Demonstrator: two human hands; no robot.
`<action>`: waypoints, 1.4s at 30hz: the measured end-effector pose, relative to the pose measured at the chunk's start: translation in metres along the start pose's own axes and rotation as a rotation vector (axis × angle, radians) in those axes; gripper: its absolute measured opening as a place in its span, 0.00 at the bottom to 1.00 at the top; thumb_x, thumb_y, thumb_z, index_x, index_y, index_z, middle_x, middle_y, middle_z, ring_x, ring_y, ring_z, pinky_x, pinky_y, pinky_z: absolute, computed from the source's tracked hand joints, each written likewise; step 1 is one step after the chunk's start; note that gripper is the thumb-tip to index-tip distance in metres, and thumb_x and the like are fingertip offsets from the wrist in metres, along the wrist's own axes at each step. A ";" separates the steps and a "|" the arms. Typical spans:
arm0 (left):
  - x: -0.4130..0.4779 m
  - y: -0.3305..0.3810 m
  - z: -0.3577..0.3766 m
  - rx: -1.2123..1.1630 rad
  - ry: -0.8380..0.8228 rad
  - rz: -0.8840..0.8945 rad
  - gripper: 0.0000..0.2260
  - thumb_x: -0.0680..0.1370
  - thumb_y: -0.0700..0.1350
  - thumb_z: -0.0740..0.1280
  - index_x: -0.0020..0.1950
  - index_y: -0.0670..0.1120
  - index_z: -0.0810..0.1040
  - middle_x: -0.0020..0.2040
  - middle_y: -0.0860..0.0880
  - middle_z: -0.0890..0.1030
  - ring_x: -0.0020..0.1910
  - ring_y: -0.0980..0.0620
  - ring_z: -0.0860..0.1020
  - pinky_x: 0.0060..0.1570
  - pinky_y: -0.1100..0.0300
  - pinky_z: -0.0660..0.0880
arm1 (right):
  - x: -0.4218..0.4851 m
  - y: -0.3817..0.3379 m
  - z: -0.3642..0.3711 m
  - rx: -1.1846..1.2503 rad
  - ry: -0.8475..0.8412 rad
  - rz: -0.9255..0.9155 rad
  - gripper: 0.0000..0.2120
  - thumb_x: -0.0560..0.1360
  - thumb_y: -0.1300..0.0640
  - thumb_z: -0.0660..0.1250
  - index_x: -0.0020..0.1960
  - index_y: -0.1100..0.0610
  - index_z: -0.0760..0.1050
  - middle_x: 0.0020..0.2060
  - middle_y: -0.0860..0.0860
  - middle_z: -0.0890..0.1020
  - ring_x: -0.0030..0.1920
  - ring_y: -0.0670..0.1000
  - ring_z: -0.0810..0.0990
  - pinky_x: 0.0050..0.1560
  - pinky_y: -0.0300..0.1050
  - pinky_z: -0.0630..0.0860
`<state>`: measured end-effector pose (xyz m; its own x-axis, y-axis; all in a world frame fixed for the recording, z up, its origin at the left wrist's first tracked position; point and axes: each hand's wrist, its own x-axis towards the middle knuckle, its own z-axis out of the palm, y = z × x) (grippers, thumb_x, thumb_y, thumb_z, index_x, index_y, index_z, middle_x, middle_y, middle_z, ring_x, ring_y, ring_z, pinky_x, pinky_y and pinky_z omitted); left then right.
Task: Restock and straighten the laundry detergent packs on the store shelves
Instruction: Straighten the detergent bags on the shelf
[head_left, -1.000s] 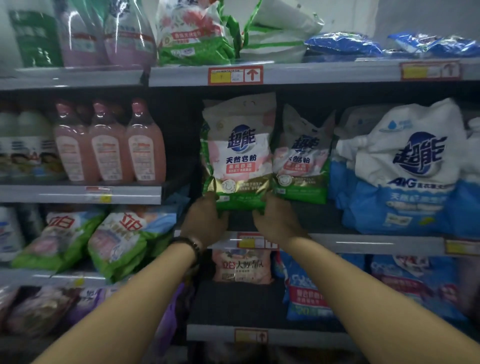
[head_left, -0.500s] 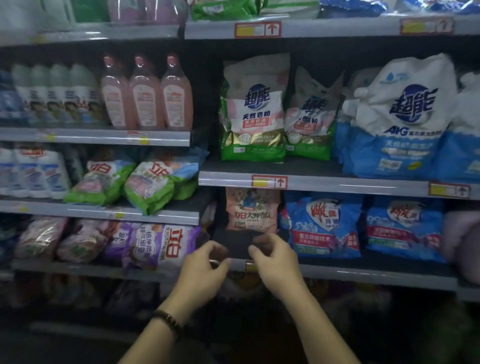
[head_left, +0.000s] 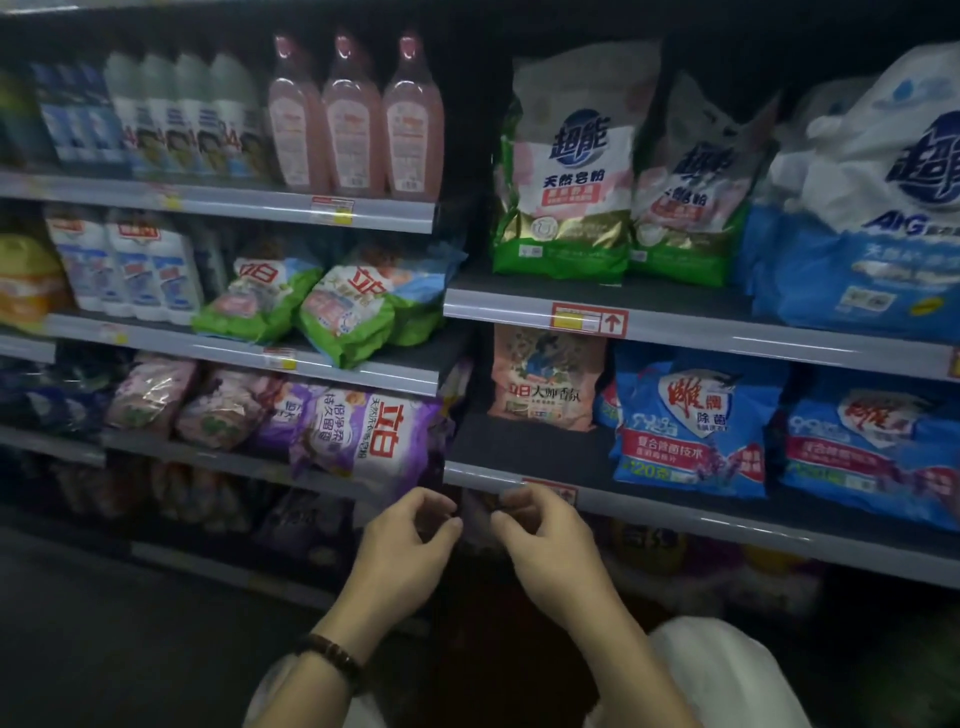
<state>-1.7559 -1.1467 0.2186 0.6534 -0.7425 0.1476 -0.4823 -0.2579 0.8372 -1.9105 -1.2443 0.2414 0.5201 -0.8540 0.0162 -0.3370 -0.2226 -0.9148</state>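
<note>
Two green, white and pink detergent packs stand upright on the upper right shelf (head_left: 727, 332): the front pack (head_left: 563, 182) and a second pack (head_left: 691, 192) right beside it. One shelf down, a single pink pack (head_left: 545, 376) stands alone, with bare dark shelf in front of it. My left hand (head_left: 410, 540) and my right hand (head_left: 545, 540) hover side by side just below that lower shelf's front rim (head_left: 675, 514). Their fingers are loosely curled, with nothing in them. A dark bracelet sits on my left wrist.
Blue packs (head_left: 691, 421) fill the lower shelf right of the pink pack. Large blue-and-white bags (head_left: 883, 208) crowd the upper right. The left bay holds pink bottles (head_left: 353, 114), green slumped packs (head_left: 343, 306) and a purple pack (head_left: 363, 431) overhanging its shelf edge.
Both hands have let go of the front green pack, which now stands on the shelf. They dropped down to the lower shelf's rim, and the view tilted downward with them.
</note>
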 end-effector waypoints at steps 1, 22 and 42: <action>-0.002 0.000 -0.003 0.003 0.007 -0.006 0.04 0.79 0.50 0.74 0.51 0.57 0.82 0.46 0.59 0.85 0.47 0.63 0.83 0.49 0.59 0.82 | 0.000 -0.007 -0.001 0.011 -0.008 -0.020 0.06 0.80 0.49 0.71 0.57 0.44 0.79 0.49 0.43 0.85 0.49 0.40 0.82 0.43 0.34 0.74; -0.021 -0.025 -0.099 0.076 0.130 -0.162 0.03 0.81 0.50 0.71 0.54 0.56 0.81 0.50 0.56 0.84 0.48 0.59 0.81 0.39 0.69 0.73 | 0.010 -0.029 0.066 0.016 -0.180 -0.039 0.05 0.81 0.49 0.70 0.57 0.44 0.79 0.51 0.43 0.84 0.50 0.41 0.82 0.40 0.34 0.77; 0.233 -0.276 -0.026 0.020 0.172 -0.196 0.19 0.79 0.52 0.70 0.67 0.46 0.75 0.60 0.46 0.83 0.58 0.46 0.82 0.56 0.47 0.81 | 0.221 0.076 0.265 0.356 -0.092 0.644 0.07 0.77 0.58 0.73 0.52 0.62 0.80 0.50 0.64 0.87 0.53 0.66 0.87 0.57 0.62 0.84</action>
<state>-1.4551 -1.2322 0.0355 0.8243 -0.5615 0.0725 -0.3470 -0.3999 0.8483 -1.6134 -1.3254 0.0686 0.3744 -0.7178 -0.5871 -0.3304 0.4883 -0.8077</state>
